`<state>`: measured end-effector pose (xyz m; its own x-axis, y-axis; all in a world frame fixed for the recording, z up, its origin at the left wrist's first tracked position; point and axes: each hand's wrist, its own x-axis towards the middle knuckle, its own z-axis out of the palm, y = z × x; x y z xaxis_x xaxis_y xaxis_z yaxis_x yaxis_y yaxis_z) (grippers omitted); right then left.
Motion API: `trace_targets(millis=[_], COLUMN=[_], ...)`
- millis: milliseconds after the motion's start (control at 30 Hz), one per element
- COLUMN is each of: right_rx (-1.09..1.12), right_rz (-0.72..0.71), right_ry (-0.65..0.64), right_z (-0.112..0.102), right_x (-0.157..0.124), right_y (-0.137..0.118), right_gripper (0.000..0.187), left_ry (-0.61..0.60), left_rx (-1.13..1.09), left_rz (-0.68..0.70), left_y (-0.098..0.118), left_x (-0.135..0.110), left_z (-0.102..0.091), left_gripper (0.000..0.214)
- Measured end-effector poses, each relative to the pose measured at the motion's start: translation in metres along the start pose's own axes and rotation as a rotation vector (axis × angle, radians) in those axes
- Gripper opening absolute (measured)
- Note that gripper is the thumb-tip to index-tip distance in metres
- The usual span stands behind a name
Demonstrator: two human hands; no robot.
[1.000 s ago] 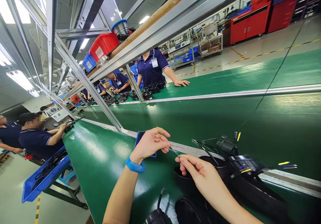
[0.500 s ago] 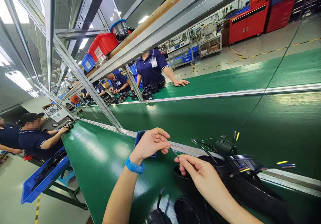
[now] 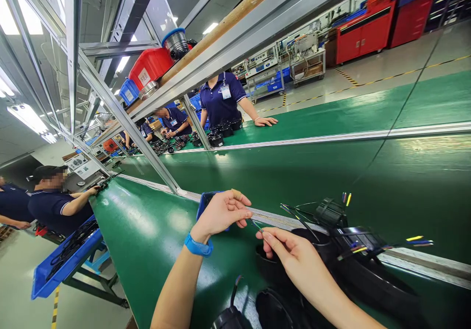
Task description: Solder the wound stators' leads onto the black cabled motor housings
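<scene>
The left hand and right hand meet over the green bench, each pinching an end of a thin wire. The left thumb and forefinger are pressed together on its near end; the other left fingers curl loosely above, one wrapped in tan tape. The right thumb and forefinger are closed on the wire's other end, just beside the left fingertips, so only a short piece shows between the two hands. A blue band sits on the left wrist.

Behind the left fingers, partly hidden by them, lies a small blue tray. Under and beyond the right hand are black round housings, with loose wires tipped yellow and blue sticking out to the right of the right fingers. Another black part lies below the left forearm.

Well beyond the fingers, across the belt, a person in a dark shirt rests a hand on the far bench. More workers sit to the far left beside a blue bin. Overhead a shelf carries a red bin.
</scene>
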<state>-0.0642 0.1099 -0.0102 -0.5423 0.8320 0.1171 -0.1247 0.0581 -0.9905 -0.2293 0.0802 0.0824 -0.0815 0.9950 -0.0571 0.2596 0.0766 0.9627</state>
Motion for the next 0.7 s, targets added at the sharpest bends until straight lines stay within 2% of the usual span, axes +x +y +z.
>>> trace_targets(millis=[333,700], right_rx=[0.011,0.042], right_rz=[0.027,0.032], right_ry=[-0.002,0.013], right_z=[-0.0005,0.0001], right_x=[-0.0005,0.0000], right_y=[-0.0031,0.0017], right_gripper=[0.049,0.050], left_ry=[0.044,-0.010], left_rx=[0.053,0.004], left_rz=[0.020,0.015], left_y=[-0.0048,-0.0040], left_x=[-0.0007,-0.0012], left_z=[0.0032,-0.0006], left_gripper=[0.052,0.056])
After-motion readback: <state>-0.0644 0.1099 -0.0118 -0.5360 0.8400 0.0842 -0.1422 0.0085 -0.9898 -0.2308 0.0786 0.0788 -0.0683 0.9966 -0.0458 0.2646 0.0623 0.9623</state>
